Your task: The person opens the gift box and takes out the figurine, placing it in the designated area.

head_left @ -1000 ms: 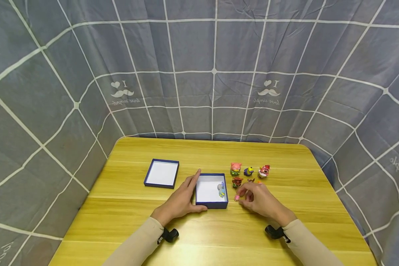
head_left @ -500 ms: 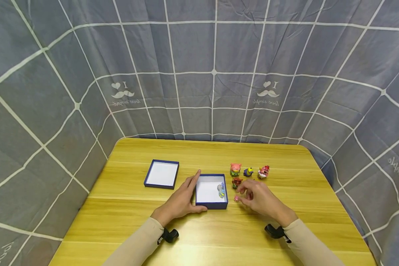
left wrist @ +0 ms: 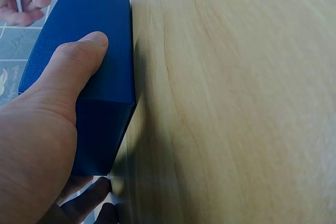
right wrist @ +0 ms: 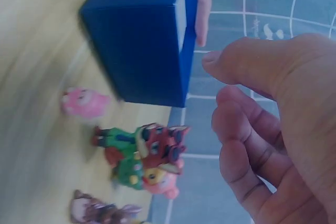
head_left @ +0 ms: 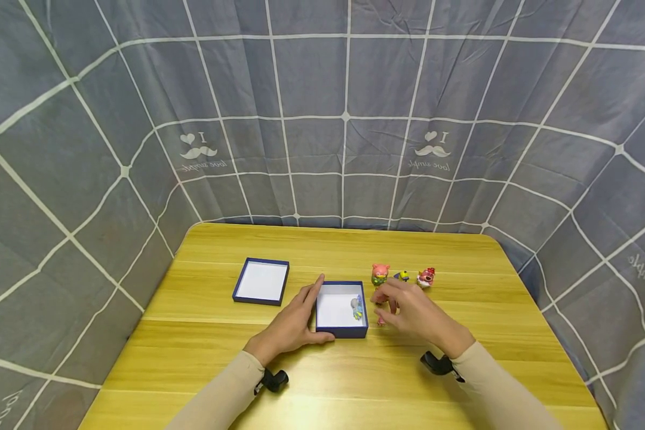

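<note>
My left hand [head_left: 292, 322] holds the blue open-topped box [head_left: 341, 332] at its left side, thumb on the front wall, as the left wrist view also shows. Inside the box, at the right, lies a grey-and-blue figurine [head_left: 357, 308]. My right hand [head_left: 421, 313] hovers just right of the box, thumb and curved fingers apart with nothing between them. Under it sits a small pink figurine [right wrist: 85, 103]. A fox figurine [right wrist: 160, 145] in green stands near the right fingers, mostly hidden from the head view. A brown figurine [right wrist: 94, 208] is partly cut off.
Behind the right hand stand a pink figurine [head_left: 380, 273], a yellow-and-blue one [head_left: 403, 276] and a red-and-white one [head_left: 426, 277]. The box lid [head_left: 261, 280] lies inner side up at the left on the wooden table [head_left: 322, 382]. A grey checked curtain [head_left: 322, 143] surrounds the table.
My right hand has moved left and away from me, rising off the small pink figurine to over the fox figurine. My left hand and the box have stayed put.
</note>
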`<state>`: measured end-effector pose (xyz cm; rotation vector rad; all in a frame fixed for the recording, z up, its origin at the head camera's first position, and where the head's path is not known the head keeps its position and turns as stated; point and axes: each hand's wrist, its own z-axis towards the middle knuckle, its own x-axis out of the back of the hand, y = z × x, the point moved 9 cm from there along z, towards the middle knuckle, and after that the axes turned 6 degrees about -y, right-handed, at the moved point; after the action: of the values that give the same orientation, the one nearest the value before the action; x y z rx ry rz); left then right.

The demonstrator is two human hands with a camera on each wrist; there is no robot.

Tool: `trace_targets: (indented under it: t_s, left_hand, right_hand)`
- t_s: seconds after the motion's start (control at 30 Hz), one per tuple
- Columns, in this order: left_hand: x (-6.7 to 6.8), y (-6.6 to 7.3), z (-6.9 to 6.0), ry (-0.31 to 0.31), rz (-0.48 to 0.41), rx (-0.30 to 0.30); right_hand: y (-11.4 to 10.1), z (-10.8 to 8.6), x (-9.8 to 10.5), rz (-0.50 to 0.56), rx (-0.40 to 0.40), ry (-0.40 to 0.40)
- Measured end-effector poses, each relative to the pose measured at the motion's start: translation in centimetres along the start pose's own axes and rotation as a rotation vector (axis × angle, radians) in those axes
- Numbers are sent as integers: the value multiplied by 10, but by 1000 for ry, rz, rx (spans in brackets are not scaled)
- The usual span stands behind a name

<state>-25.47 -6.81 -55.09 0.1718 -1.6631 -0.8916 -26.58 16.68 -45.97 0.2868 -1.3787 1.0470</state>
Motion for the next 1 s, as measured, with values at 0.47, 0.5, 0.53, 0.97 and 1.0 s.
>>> trace_targets:
  t_s: [0.47,0.5,0.53,0.97,1.0]
  left_hand:
    - [0,-1,-1,2,3,-1]
    - [0,0,-1,2,3,-1]
    - [0,0,-1,2,1,0]
    - [0,-1,-2,-9,-6,6]
    - [0,-2,-2,-8,-9,7]
  right_hand:
    - [-17,42,-11,-134,-4,-220]
    - [-17,44,-13,-136,-14,-243]
    - [-17,47,-16,-138,-28,-268]
    - [-8,71,-44,-164,-86,-429]
    - [-7,72,-46,-169,-92,-438]
